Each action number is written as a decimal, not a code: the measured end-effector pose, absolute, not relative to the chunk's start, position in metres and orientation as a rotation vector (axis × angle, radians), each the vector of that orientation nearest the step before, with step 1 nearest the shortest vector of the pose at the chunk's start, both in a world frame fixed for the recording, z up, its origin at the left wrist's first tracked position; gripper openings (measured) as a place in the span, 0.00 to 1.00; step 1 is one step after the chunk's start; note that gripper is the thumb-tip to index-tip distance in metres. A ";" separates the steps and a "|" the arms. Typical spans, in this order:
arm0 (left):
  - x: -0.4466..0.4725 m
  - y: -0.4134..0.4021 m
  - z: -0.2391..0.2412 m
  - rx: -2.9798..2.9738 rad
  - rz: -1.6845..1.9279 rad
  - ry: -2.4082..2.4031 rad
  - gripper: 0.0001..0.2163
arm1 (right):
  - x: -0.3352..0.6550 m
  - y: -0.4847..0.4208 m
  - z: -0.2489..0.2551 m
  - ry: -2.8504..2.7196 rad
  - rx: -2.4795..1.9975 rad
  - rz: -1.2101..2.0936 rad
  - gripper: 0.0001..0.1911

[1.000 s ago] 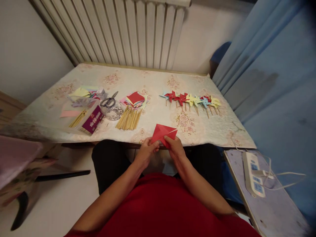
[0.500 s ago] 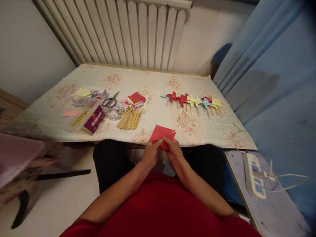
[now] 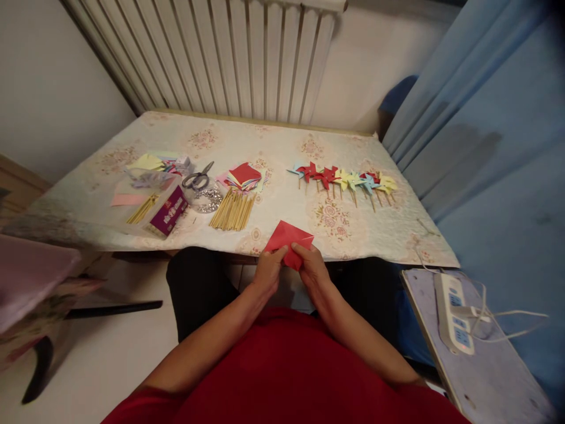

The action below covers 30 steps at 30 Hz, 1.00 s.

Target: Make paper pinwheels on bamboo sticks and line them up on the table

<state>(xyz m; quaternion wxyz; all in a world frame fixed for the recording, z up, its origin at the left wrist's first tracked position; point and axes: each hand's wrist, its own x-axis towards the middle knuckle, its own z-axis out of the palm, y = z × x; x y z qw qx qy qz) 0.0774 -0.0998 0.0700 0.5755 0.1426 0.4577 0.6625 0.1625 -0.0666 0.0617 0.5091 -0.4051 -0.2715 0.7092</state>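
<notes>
Between both hands, at the table's front edge, is a red paper square (image 3: 289,234) with a slit showing near its right corner. My left hand (image 3: 270,268) grips its lower left side, thumb on top. My right hand (image 3: 312,265) pinches the lower right side the same way; the fingers beneath the paper are hidden. Beyond the paper, to the left, lies a bundle of thin golden sticks (image 3: 232,211). Behind the sticks is a stack of coloured paper squares (image 3: 245,176), red uppermost. Several finished paper pinwheels (image 3: 348,179) on sticks lie in a row at the right.
Scissors (image 3: 198,176) rest on a round clear container (image 3: 207,199) of small shiny pieces. Left of it stands a clear box with a purple label (image 3: 168,213), near more coloured paper (image 3: 148,162). A power strip (image 3: 454,315) with cables lies on a side board (image 3: 494,377).
My hands have shifted slightly apart along the red paper's lower edges, the left thumb moving a little left. The slit looks narrower now. Things on the table stay put.
</notes>
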 end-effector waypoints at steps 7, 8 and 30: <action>0.074 -0.103 0.065 0.398 1.514 1.114 0.08 | 0.163 -0.066 0.066 -0.621 -0.982 1.668 0.14; 0.074 -0.103 0.065 0.401 1.511 1.117 0.08 | 0.163 -0.066 0.066 -0.608 -0.984 1.661 0.14; 0.066 -0.100 0.075 0.322 1.568 1.057 0.08 | 0.188 -0.071 0.056 -0.826 -1.114 1.500 0.15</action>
